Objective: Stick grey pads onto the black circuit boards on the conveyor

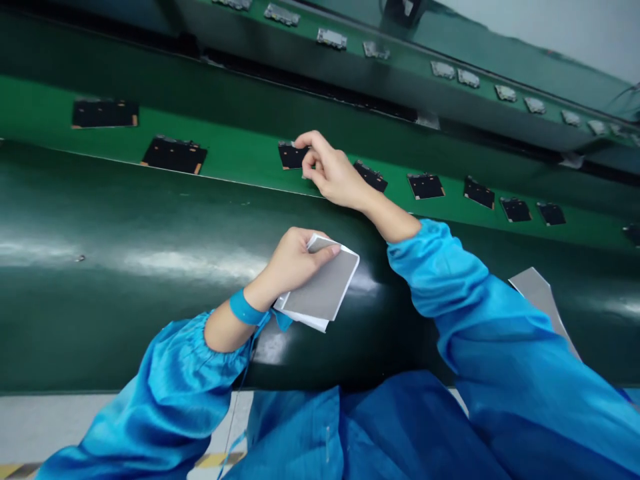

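Observation:
My left hand [295, 263] grips a small stack of grey sheets [323, 283] with white edges, its thumb lying on top. A teal strap with a thin cord circles that wrist. Over the green belt, my right hand [327, 170] has its fingers curled, thumb and middle finger close together. Anything held between them is too small or hidden to make out. Just behind those fingertips lies a black rectangular panel [290, 157], partly covered by the hand. Another black panel [370, 177] sits beyond my right wrist.
More black panels, such as one at left [175, 155], lie spaced along the green belt [240, 157]. Small metallic parts [331, 39] line a higher shelf behind. A grey sheet [540, 293] rests on the dark green worktop [125, 300], partly behind my right sleeve.

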The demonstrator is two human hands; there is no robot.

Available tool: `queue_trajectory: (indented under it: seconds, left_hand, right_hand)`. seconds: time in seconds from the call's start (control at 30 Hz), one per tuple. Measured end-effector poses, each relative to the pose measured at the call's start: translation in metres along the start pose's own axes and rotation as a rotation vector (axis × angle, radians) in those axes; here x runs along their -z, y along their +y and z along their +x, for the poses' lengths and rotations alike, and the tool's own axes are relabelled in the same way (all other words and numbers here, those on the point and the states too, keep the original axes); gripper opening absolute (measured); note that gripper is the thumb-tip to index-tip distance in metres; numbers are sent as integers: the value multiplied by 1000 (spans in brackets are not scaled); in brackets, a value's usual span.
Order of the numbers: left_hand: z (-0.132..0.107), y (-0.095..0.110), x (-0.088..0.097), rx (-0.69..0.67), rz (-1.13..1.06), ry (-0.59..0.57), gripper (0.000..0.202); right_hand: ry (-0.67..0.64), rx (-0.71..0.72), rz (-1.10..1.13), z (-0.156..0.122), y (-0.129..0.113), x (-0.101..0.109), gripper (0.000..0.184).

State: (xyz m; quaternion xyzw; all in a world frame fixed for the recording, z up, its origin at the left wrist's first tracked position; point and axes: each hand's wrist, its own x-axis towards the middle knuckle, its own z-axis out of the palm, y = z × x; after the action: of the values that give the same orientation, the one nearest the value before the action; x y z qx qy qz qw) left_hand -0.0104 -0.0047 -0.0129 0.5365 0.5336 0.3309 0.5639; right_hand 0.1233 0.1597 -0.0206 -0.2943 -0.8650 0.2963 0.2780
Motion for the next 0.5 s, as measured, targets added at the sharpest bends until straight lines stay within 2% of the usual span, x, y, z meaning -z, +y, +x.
queue_trajectory:
  seconds: [0.07, 0.17, 0.3, 0.5]
  left_hand:
    - [-1, -1, 0, -11, 8, -51, 35]
    - [0, -3, -1, -20, 40, -73, 34]
    - [0, -3, -1, -22, 45, -78, 32]
    - [-1, 0, -2, 0, 38, -92, 31]
  right_hand:
    - [-98, -12, -19, 27, 14, -6, 38]
    - [-175, -31, -58, 48, 27, -14, 41]
    - [-198, -46, -116, 52, 37, -17, 41]
    - [-183, -48, -116, 44, 50, -12, 39]
